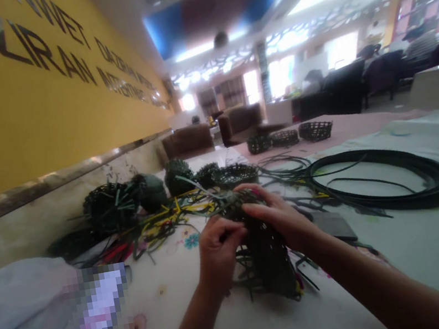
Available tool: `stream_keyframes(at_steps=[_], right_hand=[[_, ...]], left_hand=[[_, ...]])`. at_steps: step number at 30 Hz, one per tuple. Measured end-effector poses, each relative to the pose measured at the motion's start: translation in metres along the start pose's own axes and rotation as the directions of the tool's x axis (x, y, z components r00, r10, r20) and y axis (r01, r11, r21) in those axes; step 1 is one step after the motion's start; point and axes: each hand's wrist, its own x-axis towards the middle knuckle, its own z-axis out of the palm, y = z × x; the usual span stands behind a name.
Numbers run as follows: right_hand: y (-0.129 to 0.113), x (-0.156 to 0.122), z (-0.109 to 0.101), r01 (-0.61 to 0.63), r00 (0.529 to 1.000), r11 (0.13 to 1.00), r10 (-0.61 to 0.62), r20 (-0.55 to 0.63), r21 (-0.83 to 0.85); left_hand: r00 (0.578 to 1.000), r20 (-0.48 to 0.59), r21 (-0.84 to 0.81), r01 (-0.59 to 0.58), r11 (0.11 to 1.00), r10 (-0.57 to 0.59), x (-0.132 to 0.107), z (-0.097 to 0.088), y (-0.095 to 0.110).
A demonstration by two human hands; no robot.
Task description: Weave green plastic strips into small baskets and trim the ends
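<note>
A half-woven dark green basket (265,258) stands on the white table (419,249) in front of me, loose strip ends sticking out at its top and base. My left hand (219,254) is closed at its left side, fingers pinching a dark strip. My right hand (278,213) curls over the basket's top rim, gripping it. Both forearms reach in from the bottom of the view.
A big coil of dark strip (386,179) lies to the right. Several finished dark baskets (235,175) and loose coloured strips (162,224) sit behind. A dark flat pad (333,224) lies by my right wrist. White cloth (16,311) is at left; yellow wall (23,96) beyond.
</note>
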Motion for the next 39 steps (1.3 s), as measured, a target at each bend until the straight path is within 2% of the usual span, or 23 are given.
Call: stream_keyframes(at_steps=[3, 10, 12, 17, 22, 25, 28, 30, 35, 39], right_hand=[[0.000, -0.001, 0.000, -0.026, 1.000, 1.000, 0.026, 0.010, -0.013], [0.000, -0.002, -0.001, -0.056, 0.998, 0.997, 0.056, 0.010, 0.047], [0.001, -0.001, -0.002, -0.056, 0.998, 0.997, 0.055, 0.016, 0.056], [0.001, 0.000, -0.002, -0.029, 1.000, 0.998, 0.029, 0.001, 0.053], [0.000, -0.001, -0.003, -0.043, 0.999, 0.994, 0.043, 0.012, 0.099], [0.000, -0.001, -0.003, -0.041, 0.999, 0.990, 0.039, 0.020, 0.134], [0.000, -0.001, -0.001, -0.046, 0.999, 0.988, 0.043, 0.020, 0.149], [0.000, -0.002, -0.001, -0.053, 0.998, 0.987, 0.050, 0.023, 0.151], [0.000, -0.003, -0.002, -0.043, 0.999, 0.992, 0.039, 0.037, 0.117], [0.000, -0.004, -0.001, -0.067, 0.996, 0.989, 0.059, 0.060, 0.131]], left_hand=[[0.997, 0.030, -0.057, 0.079, 0.995, -0.077, 0.000, 0.001, -0.002], [0.988, -0.051, -0.147, 0.138, 0.979, -0.147, -0.004, 0.009, 0.004], [0.985, -0.060, -0.117, 0.156, 0.981, -0.163, -0.005, 0.009, 0.009], [0.982, -0.094, 0.080, 0.174, 0.982, -0.166, -0.010, 0.004, 0.018], [0.963, -0.102, 0.111, 0.261, 0.959, -0.250, -0.014, -0.001, 0.020], [0.947, 0.032, 0.012, 0.321, 0.947, -0.321, -0.009, -0.002, 0.021], [0.896, 0.231, -0.115, 0.412, 0.904, -0.379, -0.001, -0.003, 0.021], [0.878, 0.293, -0.147, 0.432, 0.890, -0.378, 0.003, -0.004, 0.020], [0.903, 0.276, -0.180, 0.385, 0.905, -0.329, 0.004, -0.004, 0.012], [0.896, 0.265, -0.183, 0.410, 0.894, -0.357, 0.002, 0.000, 0.010]])
